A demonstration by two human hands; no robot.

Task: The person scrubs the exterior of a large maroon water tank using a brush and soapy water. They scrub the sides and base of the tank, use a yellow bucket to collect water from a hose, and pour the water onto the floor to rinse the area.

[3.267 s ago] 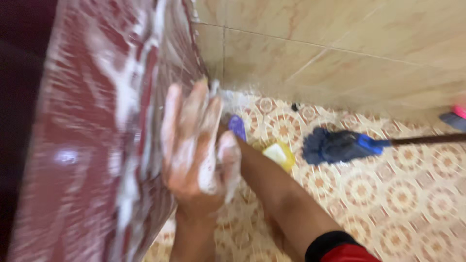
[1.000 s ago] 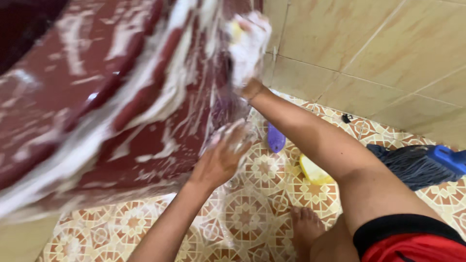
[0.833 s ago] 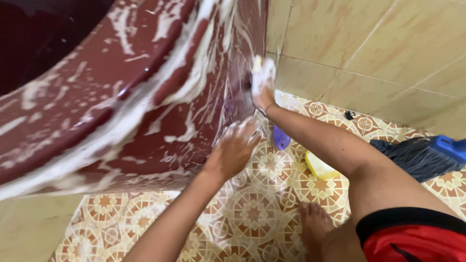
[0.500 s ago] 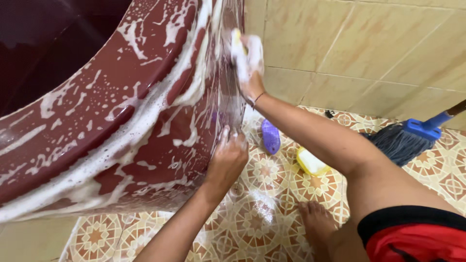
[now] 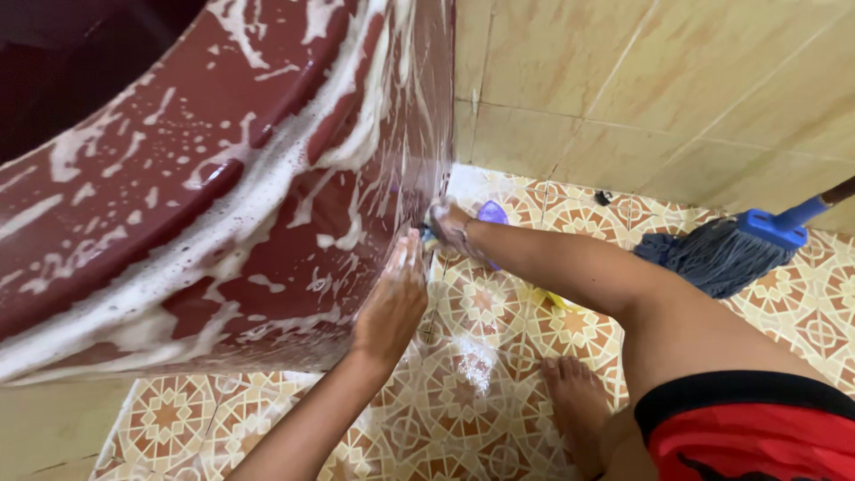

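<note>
The right hand is much lower than it was half a second ago. Back then it was high up by the top edge of the tub; now it is down near the floor, at the tub's bottom corner. The left hand has hardly moved.

The right hand is curled around a soapy sponge and presses it on the side of the dark red tub. Only a little bit of the sponge peeks out. The left hand is open and flat, fingers together, resting on the tub's side just below and beside the right hand. It holds nothing.

The tub is covered in white foam streaks. Behind the right wrist lies a purple brush on the floor. A yellow soap dish hides mostly under the right arm. Farther out past the arm rests a blue mop. The floor has orange flower tiles and looks wet. A bare foot stands on it, below the arm. The wall behind has big tan tiles.
</note>
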